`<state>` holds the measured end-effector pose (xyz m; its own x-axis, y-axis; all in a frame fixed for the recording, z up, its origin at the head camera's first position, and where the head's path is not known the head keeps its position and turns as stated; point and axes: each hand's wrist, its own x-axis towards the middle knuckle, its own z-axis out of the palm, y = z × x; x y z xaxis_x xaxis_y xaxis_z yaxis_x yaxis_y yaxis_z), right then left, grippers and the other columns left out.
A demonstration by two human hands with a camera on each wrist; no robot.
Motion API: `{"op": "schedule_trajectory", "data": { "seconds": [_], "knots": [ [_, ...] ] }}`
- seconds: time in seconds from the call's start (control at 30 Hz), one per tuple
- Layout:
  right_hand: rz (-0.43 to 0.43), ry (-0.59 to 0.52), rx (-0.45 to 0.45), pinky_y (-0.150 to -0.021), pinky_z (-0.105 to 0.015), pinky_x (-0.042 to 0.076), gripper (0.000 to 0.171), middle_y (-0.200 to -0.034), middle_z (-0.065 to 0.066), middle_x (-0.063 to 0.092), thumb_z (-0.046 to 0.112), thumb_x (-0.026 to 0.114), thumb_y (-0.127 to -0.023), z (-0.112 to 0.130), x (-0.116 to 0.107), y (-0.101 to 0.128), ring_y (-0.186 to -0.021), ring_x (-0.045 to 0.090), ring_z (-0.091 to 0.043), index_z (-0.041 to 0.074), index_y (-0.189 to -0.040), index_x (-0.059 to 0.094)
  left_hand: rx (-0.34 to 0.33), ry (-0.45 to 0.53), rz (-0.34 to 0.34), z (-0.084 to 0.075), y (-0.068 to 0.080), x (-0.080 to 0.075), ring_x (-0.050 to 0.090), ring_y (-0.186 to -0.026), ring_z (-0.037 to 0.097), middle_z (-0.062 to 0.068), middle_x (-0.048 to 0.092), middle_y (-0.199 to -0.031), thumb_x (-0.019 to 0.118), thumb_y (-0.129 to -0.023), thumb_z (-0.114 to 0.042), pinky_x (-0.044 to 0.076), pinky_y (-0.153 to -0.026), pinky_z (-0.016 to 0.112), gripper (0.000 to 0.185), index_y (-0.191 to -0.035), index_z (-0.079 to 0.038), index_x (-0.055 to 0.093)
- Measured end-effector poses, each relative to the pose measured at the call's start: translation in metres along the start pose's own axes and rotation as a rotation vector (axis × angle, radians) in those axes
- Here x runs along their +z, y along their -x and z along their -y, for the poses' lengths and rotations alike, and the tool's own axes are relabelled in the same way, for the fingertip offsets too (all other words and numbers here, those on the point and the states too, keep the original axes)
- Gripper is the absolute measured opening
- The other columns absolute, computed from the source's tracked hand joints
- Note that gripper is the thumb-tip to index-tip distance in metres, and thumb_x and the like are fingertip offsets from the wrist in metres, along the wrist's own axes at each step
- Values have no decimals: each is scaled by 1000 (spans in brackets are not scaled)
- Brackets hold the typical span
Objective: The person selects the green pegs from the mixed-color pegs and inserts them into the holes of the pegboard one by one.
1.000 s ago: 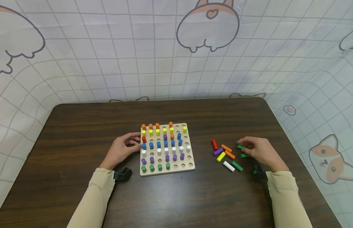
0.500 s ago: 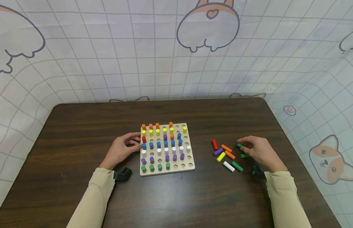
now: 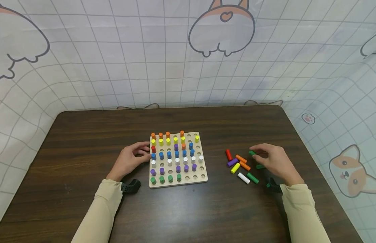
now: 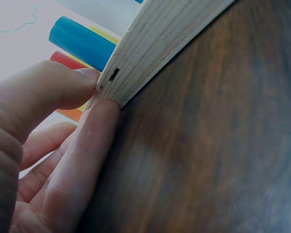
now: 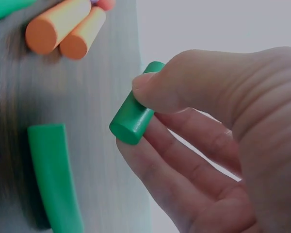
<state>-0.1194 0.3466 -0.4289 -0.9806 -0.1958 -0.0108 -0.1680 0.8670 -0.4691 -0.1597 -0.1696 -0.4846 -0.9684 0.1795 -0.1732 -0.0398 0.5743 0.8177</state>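
My right hand pinches a green peg between thumb and fingers, just above the table beside the loose pegs. My left hand rests against the pegboard edge, fingers relaxed, gripping nothing

A dark wooden table fills the foreground. Behind the table hangs a pale grid-patterned cloth backdrop printed with cartoon corgis.
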Motion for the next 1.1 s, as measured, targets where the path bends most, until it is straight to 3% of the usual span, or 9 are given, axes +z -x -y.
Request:
{"op": "schedule_trajectory", "data": {
  "seconds": [0.2, 0.63, 1.1],
  "knots": [
    [-12, -27, -10, -89, -55, 59, 30, -122, -17, 74, 7, 74, -93, 8, 1, 0, -104, 74, -34, 8, -122, 73, -6, 1, -2, 2, 0, 0, 69, -106, 19, 8, 70, -126, 77, -93, -39, 52, -97, 32, 60, -146, -17, 58],
    [-23, -114, -55, -88, -51, 61, 27, -117, -14, 75, 5, 75, -91, 25, 8, -1, -103, 76, -34, 10, -118, 70, -8, 7, -5, 1, 1, 0, 70, -108, 21, 9, 70, -127, 76, -93, -39, 54, -102, 45, 60, -146, -16, 58],
    [-63, -167, -132, -84, -44, 63, 24, -110, -5, 76, 3, 75, -90, 43, 27, -3, -95, 77, -24, 15, -110, 70, -3, 4, -2, 0, -1, 0, 70, -106, 19, 7, 70, -126, 77, -93, -40, 54, -100, 42, 60, -145, -17, 59]
  ]
}}
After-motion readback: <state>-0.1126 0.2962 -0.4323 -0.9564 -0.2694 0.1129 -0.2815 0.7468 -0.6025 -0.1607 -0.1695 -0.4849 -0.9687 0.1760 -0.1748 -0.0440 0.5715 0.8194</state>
